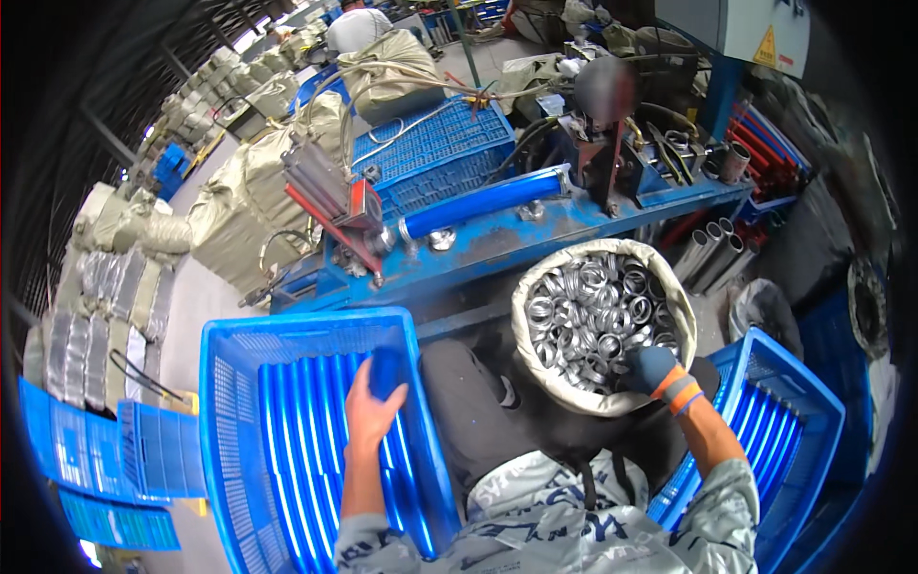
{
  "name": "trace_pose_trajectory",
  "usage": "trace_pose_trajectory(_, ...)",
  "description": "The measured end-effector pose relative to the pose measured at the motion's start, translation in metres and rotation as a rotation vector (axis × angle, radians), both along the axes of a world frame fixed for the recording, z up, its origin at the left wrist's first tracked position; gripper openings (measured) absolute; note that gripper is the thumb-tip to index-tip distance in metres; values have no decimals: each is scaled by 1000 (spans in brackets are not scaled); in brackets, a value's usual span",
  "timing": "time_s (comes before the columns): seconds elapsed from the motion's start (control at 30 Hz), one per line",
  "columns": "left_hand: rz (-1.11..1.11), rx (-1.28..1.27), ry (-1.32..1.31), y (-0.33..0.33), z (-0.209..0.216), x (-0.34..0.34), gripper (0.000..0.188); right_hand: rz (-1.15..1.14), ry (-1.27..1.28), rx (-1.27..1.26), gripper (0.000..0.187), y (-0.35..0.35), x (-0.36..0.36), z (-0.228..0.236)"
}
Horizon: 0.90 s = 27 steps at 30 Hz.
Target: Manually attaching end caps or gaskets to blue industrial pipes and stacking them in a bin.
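From where I stand, the largest item noted is the long blue-painted metal workbench (574, 225), set directly beyond the round tub with a cream cloth rim (522, 325), which serves as reference for all positions below. To the left of the tub stands a deep rectangular blue plastic crate (306, 318); to its right, set at an angle, is a second blue plastic crate (798, 378).

The tub itself is well filled. Behind it and to the left, a single glossy blue metallic tube (483, 203) lies along the bench. Matching long blue tubes (320, 430) lie side by side in the left crate, and a further row of blue tubes (765, 426) fills the right one.

The bare left hand (373, 407) is left of the tub, over the tubes in the left crate. Its thumb stands apart; the other fingers merge with a blurred dark-blue patch, and I cannot tell whether they grip anything. The right hand (655, 366), in a dark blue glove with an orange-and-grey cuff, reaches into the near right part of the tub. Its fingertips are blurred, so I cannot tell whether they are spread or pinching.

Smallest are the loose silvery metal rings (593, 316), heaped inside the tub.

In my judgement, the step in hand is collecting rings with the right hand. The next move appears to call for separating one ring from the tangle and securing it between thumb and fingers.
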<state>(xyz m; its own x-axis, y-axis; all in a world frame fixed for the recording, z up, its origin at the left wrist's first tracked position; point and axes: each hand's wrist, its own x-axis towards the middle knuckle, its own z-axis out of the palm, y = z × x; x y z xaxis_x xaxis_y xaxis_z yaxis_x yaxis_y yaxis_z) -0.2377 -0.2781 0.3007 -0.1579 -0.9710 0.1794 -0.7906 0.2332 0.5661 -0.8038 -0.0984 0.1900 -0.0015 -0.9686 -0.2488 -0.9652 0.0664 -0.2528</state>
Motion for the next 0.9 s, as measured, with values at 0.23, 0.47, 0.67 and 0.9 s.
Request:
trace_pose_trajectory(0.23, -579, 60, -65, 4, 86, -201, 78, -842, -1213, -300, 50, -24, 18, -38)
trace_pose_trajectory(0.47, -778, 107, -145, 27, 84, -242, 71, -480, -2113, -294, 53, 10, 63, 18)
trace_pose_trajectory(0.67, -784, 56, -144, 42, 95, -247, 68, -518, -1869, -260, 67, 7, 82, 72)
trace_pose_trajectory(0.9, -790, 73, -263, 41, 93, -238, 69, -342, -1693, -431, 106, 7, 96, 95)
